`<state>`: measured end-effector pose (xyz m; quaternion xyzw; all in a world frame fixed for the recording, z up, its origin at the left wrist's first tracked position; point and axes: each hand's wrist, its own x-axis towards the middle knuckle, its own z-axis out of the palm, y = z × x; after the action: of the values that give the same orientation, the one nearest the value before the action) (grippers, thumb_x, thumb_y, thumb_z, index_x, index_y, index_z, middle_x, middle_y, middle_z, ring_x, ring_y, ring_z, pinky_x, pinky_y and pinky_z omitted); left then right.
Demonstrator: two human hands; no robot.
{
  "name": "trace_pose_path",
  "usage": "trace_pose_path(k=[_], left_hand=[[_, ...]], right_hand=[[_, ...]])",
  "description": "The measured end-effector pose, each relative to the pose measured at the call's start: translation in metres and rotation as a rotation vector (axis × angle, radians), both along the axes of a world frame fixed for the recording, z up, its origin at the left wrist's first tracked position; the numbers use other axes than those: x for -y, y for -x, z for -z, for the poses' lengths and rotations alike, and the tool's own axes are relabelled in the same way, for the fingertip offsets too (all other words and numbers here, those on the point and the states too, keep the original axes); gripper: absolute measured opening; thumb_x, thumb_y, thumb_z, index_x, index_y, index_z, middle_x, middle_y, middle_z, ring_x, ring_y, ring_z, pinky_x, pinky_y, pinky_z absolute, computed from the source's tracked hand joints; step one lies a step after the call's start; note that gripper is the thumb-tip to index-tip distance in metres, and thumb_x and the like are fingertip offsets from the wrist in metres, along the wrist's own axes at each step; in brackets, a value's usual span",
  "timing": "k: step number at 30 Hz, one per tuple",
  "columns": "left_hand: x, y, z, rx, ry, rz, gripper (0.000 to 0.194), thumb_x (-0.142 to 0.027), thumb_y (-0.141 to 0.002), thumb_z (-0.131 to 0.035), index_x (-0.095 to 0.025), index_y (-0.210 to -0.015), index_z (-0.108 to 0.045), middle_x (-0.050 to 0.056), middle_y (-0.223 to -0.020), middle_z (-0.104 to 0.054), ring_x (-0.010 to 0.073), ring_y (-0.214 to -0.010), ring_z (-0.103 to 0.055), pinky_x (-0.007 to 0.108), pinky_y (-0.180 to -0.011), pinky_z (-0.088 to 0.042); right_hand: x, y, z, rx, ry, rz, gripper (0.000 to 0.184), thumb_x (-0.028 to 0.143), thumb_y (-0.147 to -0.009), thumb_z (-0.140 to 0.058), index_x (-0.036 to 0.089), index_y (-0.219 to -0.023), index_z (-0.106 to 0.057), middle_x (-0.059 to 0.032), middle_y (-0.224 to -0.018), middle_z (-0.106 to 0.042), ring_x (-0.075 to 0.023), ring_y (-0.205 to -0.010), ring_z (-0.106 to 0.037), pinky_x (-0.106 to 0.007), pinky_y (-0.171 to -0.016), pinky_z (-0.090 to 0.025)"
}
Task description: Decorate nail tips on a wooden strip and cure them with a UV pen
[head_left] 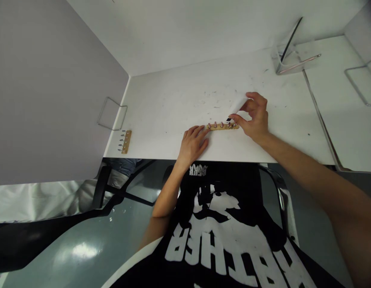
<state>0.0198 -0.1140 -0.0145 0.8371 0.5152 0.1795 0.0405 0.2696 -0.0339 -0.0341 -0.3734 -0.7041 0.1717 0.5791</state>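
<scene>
Wooden strip [223, 126], light tan, studded along its length with a row of small metal pegs or screws standing up from it; lies flat on the tabletop [179, 100] near the front edge, long axis running left to right across the person's body. Both hands meet it, one at each end. Left hand [193, 142]: fingers extended and pressed flat, tips touching the strip's left end, gripping nothing. Right hand [256, 118]: fingers closed around a white pen-like tool [237, 106] with a dark tip, the tip lowered to the pegs at the strip's right end; exact contact too small to tell. Right hand is the nearer to the pegs at that end.

Second wooden strip [126, 141], same kind, pegs pointing left, long axis front to back; well apart at the tabletop's left front corner.

Tabletop: white, scuffed with dark flecks. Clear plastic stand [289, 60] at the far right; wire frames [112, 114] on the grey side partition and at right. White walls behind. Below: black chair arms, glossy grey floor, black printed shirt.
</scene>
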Motion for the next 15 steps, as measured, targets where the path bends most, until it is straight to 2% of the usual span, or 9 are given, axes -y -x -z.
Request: trace_pose_path(k=[6,15], left_hand=[[0.0004,-0.0008,0.0001,-0.005,0.003,-0.001,0.042,-0.037,-0.104,-0.045,-0.024,-0.142,-0.054,0.006,-0.145,-0.058,0.0248,-0.135,-0.047,0.044,-0.111,-0.046],[0.0001,-0.0002,0.0002,-0.014,0.009,-0.001,0.042,-0.035,-0.103,-0.046,-0.023,-0.142,-0.054,0.006,-0.146,-0.057,0.0258,-0.136,-0.047,0.045,-0.111,-0.045]], right_hand=[[0.0002,-0.0034,0.0017,0.018,0.037,0.009,0.076,0.065,-0.078,-0.073,0.036,-0.139,-0.036,-0.0031,-0.110,-0.069,-0.0217,-0.093,-0.072,-0.045,-0.084,-0.065],[-0.0014,-0.0023,0.0035,0.007,0.026,0.050,0.076,0.067,-0.078,-0.071,0.034,-0.137,-0.037,-0.0025,-0.106,-0.071,-0.0207,-0.089,-0.072,-0.044,-0.082,-0.064]])
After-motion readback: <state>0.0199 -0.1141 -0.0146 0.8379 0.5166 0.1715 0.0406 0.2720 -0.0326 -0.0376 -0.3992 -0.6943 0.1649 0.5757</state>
